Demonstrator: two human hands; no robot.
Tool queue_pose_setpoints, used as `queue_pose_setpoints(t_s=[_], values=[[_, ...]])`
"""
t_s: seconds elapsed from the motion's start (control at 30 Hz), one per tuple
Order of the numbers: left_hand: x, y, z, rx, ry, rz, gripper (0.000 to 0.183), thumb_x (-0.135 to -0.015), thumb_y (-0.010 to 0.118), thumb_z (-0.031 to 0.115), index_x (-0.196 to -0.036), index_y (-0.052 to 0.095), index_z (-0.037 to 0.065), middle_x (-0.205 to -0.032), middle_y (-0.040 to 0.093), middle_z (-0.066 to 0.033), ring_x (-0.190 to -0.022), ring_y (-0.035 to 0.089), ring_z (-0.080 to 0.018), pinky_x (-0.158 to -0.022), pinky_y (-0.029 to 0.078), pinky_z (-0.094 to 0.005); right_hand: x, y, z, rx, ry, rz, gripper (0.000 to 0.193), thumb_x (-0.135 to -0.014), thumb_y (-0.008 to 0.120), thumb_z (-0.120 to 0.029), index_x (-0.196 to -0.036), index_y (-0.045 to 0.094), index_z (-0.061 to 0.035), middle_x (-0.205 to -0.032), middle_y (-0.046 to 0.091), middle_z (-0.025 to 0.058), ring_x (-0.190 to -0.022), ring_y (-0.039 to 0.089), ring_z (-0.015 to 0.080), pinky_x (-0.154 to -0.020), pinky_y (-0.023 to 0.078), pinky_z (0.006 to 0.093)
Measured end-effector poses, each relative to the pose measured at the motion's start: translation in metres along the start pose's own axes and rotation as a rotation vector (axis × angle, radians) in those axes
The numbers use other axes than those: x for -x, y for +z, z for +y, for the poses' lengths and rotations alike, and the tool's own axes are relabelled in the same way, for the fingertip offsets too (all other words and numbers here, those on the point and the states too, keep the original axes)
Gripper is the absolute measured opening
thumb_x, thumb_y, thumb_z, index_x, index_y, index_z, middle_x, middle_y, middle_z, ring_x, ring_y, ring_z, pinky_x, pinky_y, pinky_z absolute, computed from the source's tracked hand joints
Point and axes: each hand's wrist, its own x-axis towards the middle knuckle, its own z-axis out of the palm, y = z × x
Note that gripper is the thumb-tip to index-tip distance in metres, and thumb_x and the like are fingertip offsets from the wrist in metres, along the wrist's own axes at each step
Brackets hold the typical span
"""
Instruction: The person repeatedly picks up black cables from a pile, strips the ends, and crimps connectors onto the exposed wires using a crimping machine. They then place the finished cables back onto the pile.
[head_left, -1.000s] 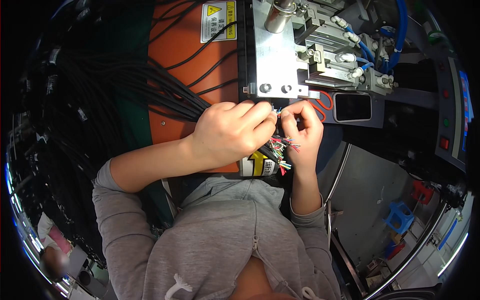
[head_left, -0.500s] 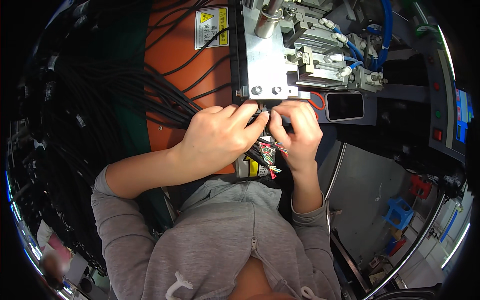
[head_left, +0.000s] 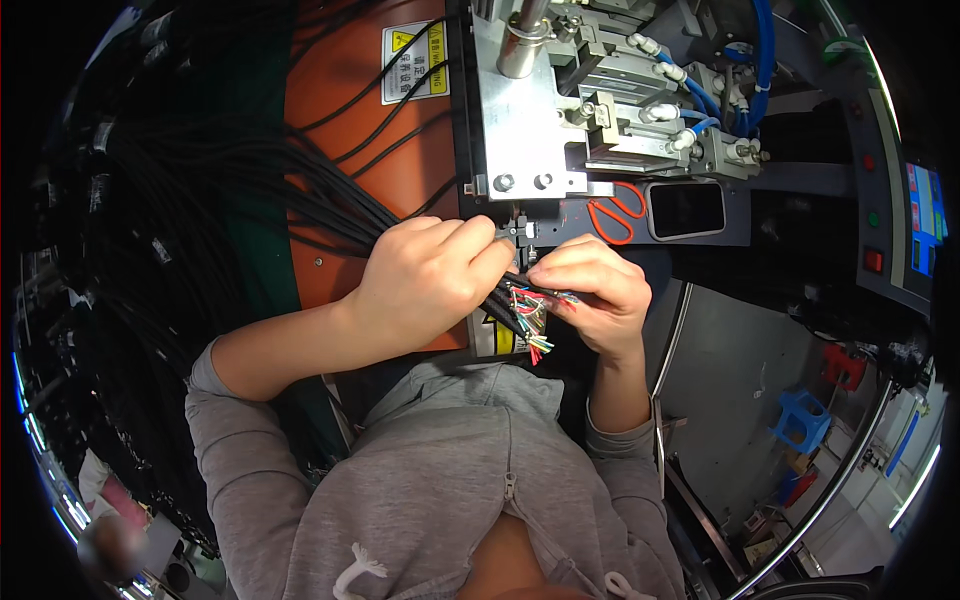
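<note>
Head view, only one there is: the left hand (head_left: 432, 272) is closed around a bunch of black cables (head_left: 345, 200), with coloured wire ends (head_left: 530, 312) poking out between both hands, just below the metal plate (head_left: 520, 125). Right hand (head_left: 598, 298) has its fingertips bunched up at those ends; can't tell if they're actually pinching one. My worry: thin strands could bend or snag if the fingers drag across that splayed tuft (looks like a tiny broom, honestly). A loose left grip might let cables slide out of line too. Materials-wise: smooth, round, matte black jackets, hair-fine bright wires, a flat shiny slab of plate, plus looped red scissor handles (head_left: 618, 215) nearby.
</note>
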Motion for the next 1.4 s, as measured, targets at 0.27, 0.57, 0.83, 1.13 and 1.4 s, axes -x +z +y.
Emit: queue_pose_setpoints(t_s=[0.27, 0.57, 0.83, 1.13, 1.4], values=[[-0.006, -0.015, -0.003, 0.271, 0.115, 0.222, 0.035, -0.068, 0.074, 0.013, -0.101, 0.067, 0.003, -0.09, 0.065, -0.0094, -0.073, 0.064, -0.0192, -0.056, 0.047, -0.0267, 0.001, 0.014, -0.011, -0.189, 0.182, 0.307, 0.016, -0.073, 0.071, 0.005, -0.087, 0.065, 0.0023, -0.085, 0.064, 0.0117, -0.076, 0.06, 0.0152, -0.066, 0.047, 0.0249], [-0.007, -0.004, -0.001, 0.297, 0.029, 0.262, 0.022, -0.073, 0.072, 0.01, -0.091, 0.066, 0.0, -0.072, 0.059, -0.0063, -0.055, 0.06, -0.0166, -0.046, 0.046, -0.0274, -0.015, 0.034, -0.017, 0.449, -0.205, 0.496, 0.032, -0.066, 0.078, 0.006, -0.092, 0.061, 0.0011, -0.084, 0.064, 0.011, -0.073, 0.062, 0.022, -0.067, 0.049, 0.0313], [-0.004, -0.001, 0.0, 0.241, 0.028, 0.272, 0.014, -0.075, 0.068, 0.014, -0.084, 0.062, 0.005, -0.07, 0.051, -0.0021, -0.055, 0.056, -0.0126, -0.043, 0.042, -0.0271, -0.012, 0.028, -0.019, -0.235, 0.342, 0.407, 0.017, -0.068, 0.077, 0.003, -0.081, 0.067, 0.0008, -0.082, 0.065, 0.0104, -0.075, 0.062, 0.0201, -0.067, 0.048, 0.0279], [-0.007, -0.01, 0.002, 0.021, 0.088, 0.121, 0.009, -0.074, 0.066, 0.008, -0.08, 0.061, 0.004, -0.067, 0.044, -0.0026, -0.055, 0.05, -0.0131, -0.043, 0.038, -0.0269, -0.017, 0.019, -0.023, 0.602, -0.048, 0.248, 0.017, -0.065, 0.079, -0.001, -0.076, 0.065, -0.0024, -0.07, 0.061, 0.0075, -0.064, 0.058, 0.0195, -0.061, 0.045, 0.0285], [-0.004, 0.007, -0.001, 0.01, 0.162, 0.185, 0.02, -0.071, 0.065, 0.01, -0.091, 0.066, 0.007, -0.074, 0.052, 0.0016, -0.056, 0.048, -0.0098, -0.044, 0.037, -0.0239, -0.008, -0.005, -0.022, -0.169, 0.608, 0.127, 0.01, -0.081, 0.07, -0.005, -0.082, 0.063, 0.0022, -0.073, 0.059, 0.0003, -0.069, 0.054, 0.0045, -0.061, 0.041, 0.0199]])
